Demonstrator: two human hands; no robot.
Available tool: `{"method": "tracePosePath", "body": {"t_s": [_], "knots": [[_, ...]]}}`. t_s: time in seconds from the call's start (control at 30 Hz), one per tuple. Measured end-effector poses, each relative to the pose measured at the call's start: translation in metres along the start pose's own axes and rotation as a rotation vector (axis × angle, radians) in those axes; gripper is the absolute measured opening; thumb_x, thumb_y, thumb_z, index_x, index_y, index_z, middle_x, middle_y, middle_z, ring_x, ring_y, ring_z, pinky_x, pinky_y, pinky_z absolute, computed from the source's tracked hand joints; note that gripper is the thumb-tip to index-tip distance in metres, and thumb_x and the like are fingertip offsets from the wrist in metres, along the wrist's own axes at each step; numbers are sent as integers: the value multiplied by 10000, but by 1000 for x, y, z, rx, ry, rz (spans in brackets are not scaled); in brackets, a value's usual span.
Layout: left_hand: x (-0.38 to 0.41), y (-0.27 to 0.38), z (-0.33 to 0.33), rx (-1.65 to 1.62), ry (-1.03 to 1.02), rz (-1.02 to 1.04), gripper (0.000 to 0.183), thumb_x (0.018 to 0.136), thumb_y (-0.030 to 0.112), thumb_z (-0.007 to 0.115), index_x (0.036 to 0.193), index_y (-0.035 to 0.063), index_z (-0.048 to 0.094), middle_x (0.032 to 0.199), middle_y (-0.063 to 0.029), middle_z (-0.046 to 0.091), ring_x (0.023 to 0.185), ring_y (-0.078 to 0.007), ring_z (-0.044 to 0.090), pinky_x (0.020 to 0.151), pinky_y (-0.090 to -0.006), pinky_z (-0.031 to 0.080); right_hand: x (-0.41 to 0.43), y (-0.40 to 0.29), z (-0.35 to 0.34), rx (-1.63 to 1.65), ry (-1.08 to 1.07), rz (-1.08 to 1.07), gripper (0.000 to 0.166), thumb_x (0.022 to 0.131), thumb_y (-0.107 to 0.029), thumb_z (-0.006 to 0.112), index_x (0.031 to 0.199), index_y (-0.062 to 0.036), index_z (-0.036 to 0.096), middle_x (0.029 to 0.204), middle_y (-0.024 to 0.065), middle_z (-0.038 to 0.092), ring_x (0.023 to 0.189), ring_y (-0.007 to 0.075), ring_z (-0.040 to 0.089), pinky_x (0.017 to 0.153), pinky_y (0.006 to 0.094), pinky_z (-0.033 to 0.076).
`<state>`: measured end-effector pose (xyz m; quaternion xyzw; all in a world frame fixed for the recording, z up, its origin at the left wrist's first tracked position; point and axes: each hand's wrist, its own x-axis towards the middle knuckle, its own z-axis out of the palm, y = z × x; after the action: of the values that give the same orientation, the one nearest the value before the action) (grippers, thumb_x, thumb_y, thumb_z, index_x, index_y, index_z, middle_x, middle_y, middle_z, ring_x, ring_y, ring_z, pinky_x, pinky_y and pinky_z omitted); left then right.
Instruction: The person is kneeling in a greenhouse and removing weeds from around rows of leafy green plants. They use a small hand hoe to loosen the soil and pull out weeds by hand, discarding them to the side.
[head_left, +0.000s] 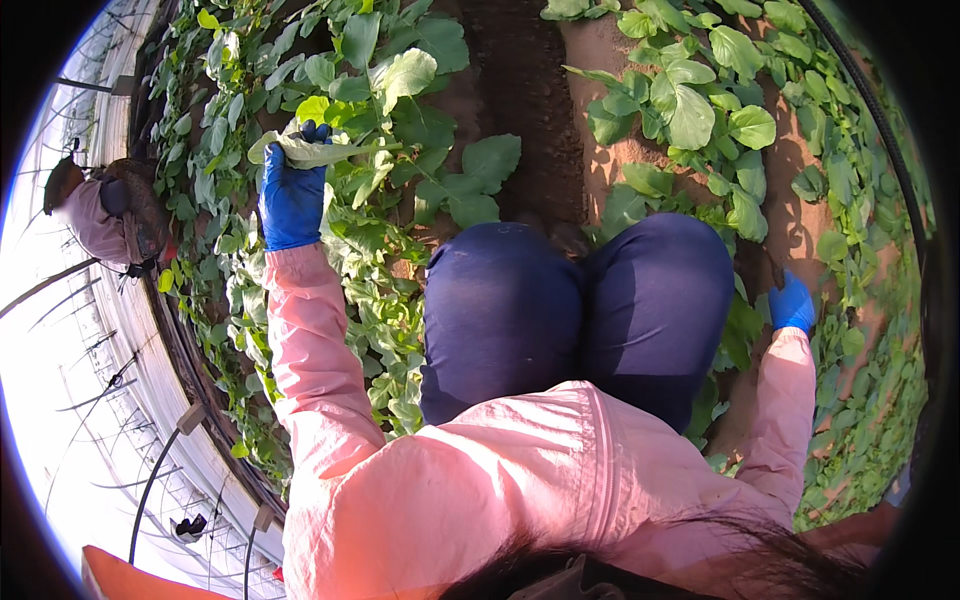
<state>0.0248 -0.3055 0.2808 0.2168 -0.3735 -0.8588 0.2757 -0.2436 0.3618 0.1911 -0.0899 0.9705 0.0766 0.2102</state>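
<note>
My left hand (294, 196), in a blue glove, is raised over the plants on the left and holds a pale green leaf (322, 153) whose stalk points right. Under and around it grow broad-leaved green plants (375, 247). Out to the right, my right hand (792, 301), also in a blue glove, is closed around a thin dark tool (776, 271); what kind it is cannot be told. Bare soil (791, 217) and leafy plants (847, 262) lie beside that hand. My bent knees (504, 315) in dark blue trousers are between the two hands.
A dark soil furrow (521, 97) runs ahead between two planted beds. At the left edge another person (105, 217) is low down by a white plastic greenhouse wall (82, 337) with metal ribs. A black hose or cable (881, 112) curves along the right side.
</note>
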Motion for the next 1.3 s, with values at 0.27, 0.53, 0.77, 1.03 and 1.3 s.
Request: {"method": "tracePosePath", "body": {"t_s": [0.27,0.53,0.77,1.03,1.3], "knots": [[4,39,-26,426,95,-167,353,938,260,438,1160,-9,488,689,32,393,565,-69,366,534,-223,332,-3,-5,-7,-20,-10,-1,408,732,-196,568,1126,-92,556,991,218,596,913,391,566,774,461,466],[79,-9,-54,2072,-374,-385,419,762,335,627,1043,27,592,958,-161,633,879,-312,600,777,-391,464,2,2,-2,-42,-22,-2,411,741,-208,553,1143,-118,554,990,220,595,897,398,571,764,471,468],[109,-61,-108,2494,-328,-660,380,778,277,522,1102,90,592,1123,-186,571,1048,-347,538,892,-418,434,7,1,-1,-102,-30,-5,465,737,-243,590,1181,-115,537,966,229,604,874,402,582,752,474,471],[122,-83,-122,2174,-307,-595,507,739,324,619,1184,96,537,1175,-163,552,1072,-344,522,908,-389,420,14,-2,-5,-160,-80,32,449,737,-227,588,1160,-81,545,964,242,599,879,402,577,759,466,468],[135,-87,-155,1957,-617,-413,572,700,326,667,1213,121,519,1257,-130,504,1157,-306,459,982,-356,362,16,-16,-19,-132,-68,27,411,738,-214,588,1130,-94,563,965,238,597,900,401,567,761,468,464]]}}
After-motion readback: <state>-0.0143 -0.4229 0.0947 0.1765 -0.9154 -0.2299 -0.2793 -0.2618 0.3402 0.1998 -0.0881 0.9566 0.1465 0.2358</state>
